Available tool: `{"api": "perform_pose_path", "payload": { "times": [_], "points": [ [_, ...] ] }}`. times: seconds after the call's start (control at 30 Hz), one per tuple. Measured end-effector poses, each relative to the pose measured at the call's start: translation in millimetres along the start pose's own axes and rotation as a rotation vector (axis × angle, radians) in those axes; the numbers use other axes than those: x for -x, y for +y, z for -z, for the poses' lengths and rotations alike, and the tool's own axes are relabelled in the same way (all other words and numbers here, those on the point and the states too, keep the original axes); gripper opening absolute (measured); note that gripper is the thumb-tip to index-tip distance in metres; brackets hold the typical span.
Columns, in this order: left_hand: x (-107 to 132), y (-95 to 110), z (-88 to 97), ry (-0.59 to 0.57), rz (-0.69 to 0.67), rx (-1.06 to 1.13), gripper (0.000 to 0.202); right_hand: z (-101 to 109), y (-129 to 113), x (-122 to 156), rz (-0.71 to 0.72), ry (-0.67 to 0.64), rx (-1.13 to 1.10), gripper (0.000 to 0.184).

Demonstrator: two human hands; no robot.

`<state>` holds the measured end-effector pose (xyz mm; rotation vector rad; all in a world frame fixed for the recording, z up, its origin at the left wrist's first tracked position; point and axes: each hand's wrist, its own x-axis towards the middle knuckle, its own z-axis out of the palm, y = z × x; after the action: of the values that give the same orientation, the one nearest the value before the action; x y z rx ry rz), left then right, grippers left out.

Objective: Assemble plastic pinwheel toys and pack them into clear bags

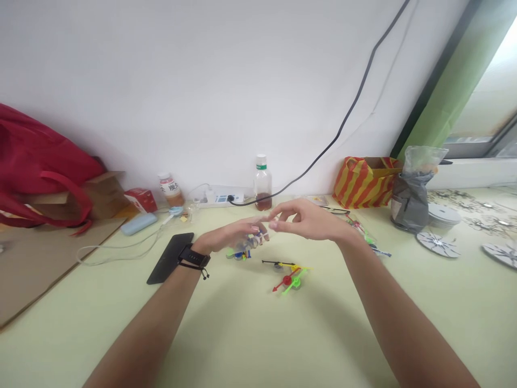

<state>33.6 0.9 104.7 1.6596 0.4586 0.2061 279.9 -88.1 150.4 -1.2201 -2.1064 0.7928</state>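
Note:
My left hand [236, 235] is held out over the pale green table [250, 334], fingers curled round a small bundle of coloured plastic pieces [245, 247] with green, blue and clear parts. My right hand [307, 220] reaches in from the right, its thumb and forefinger pinched together at the left hand's fingertips; whether anything sits in that pinch is too small to tell. Just in front of both hands lie loose toy clock hands [288, 273] in red, green, yellow and black. A black band is on my left wrist [194, 257].
A black phone [169, 257] lies left of my left arm. Along the wall stand a power strip [220, 198], two bottles [262, 183], a red box [140, 199] and a striped bag [365, 182]. A grey plastic bag [412, 196] and white discs [438, 245] sit at right, a red bag [36, 167] at left.

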Motion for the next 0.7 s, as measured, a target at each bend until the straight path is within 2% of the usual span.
{"api": "perform_pose_path", "payload": {
  "times": [0.17, 0.27, 0.37, 0.47, 0.57, 0.6, 0.63, 0.7],
  "points": [
    [-2, -3, -2.8, -0.034, -0.045, 0.061, 0.065, 3, 4, 1, 0.045, -0.031, -0.031, 0.016],
    [-8, -12, -6.5, -0.048, -0.059, 0.187, 0.081, 2, 7, -1, 0.089, 0.122, -0.018, 0.017],
    [-15, -25, -10.9, -0.071, -0.039, 0.324, 0.085, 0, 14, -7, 0.138, 0.274, -0.011, 0.016],
    [-21, -35, -13.3, -0.035, -0.025, 0.411, 0.071, 0, 31, -13, 0.130, 0.380, -0.068, 0.018],
    [-27, -40, -10.6, 0.123, -0.039, 0.536, 0.046, 1, 59, -17, -0.030, 0.483, -0.032, 0.033],
    [-29, -41, -8.7, 0.189, -0.049, 0.578, 0.040, 0, 69, -18, -0.106, 0.463, 0.032, 0.031],
    [-31, -42, -6.6, 0.255, -0.062, 0.609, 0.037, 0, 77, -18, -0.163, 0.383, 0.103, 0.027],
    [-35, -44, -2.7, 0.384, -0.098, 0.612, 0.034, -5, 88, -18, -0.209, 0.095, 0.202, 0.017]
  ]
}}
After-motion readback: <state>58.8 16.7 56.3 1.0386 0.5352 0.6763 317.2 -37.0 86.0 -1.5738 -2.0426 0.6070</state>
